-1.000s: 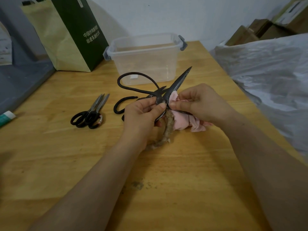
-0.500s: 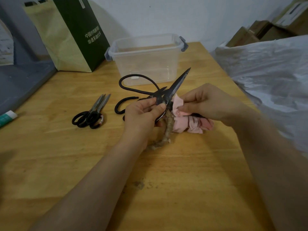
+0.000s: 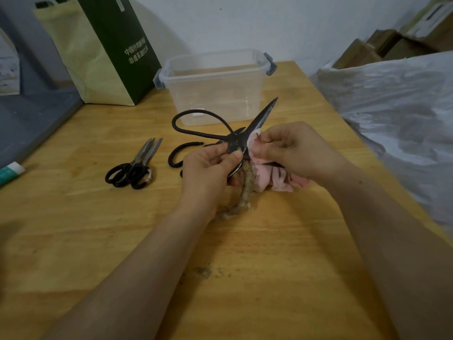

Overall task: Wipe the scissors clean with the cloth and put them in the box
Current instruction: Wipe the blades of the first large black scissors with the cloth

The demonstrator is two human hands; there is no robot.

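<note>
Over the middle of the wooden table (image 3: 257, 278), pinches the iron scissors (image 3: 260, 120) at the pivot with the left hand (image 3: 208, 168), thumb and forefinger closed on the joint, other fingers curled underneath. Presses a fold of the pink cloth (image 3: 266, 179) against the inner face of the raised blade with the right hand (image 3: 296, 150), fingertips gathered tight on the fabric. Leaves the rest of the cloth bunched on the wood below that wrist.

Has bare wood all along the near side. To the left, well apart, black-handled scissors (image 3: 133, 165) lying flat and closed. Just behind the left hand, a curved black handle (image 3: 176, 155), mostly hidden. On the far side, a clear plastic box (image 3: 215, 94), open-topped, near the blade tip but not touching. Along the right edge, a crumpled plastic sheet (image 3: 392, 106).

Points the raised blade far and right, long axis slanting from near-left to far-right. Spreads the blades open, the lower one running right beneath the right hand. Sends the black loop handle far-left and the twine-wrapped handle down toward the near side.
</note>
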